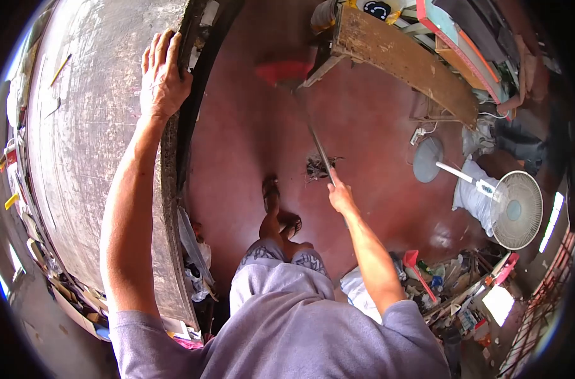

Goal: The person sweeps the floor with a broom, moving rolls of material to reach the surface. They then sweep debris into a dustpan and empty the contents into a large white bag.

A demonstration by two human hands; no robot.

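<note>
My left hand (164,85) lies flat near the edge of a worn wooden table (97,170), its fingers stretched out. With my right hand (342,196) I grip the metal handle of a broom (319,144). The handle runs away from me to a red head (284,72), blurred, on the red floor near a bench leg. Between that head and my feet, beside the handle, sits a small heap of dark sweepings (322,166).
A wooden bench (404,57) stands at the far right, with boards and bags behind it. To the right is a standing fan (516,210). A red dustpan (412,259) lies among clutter at lower right. A pencil (61,69) rests on the table.
</note>
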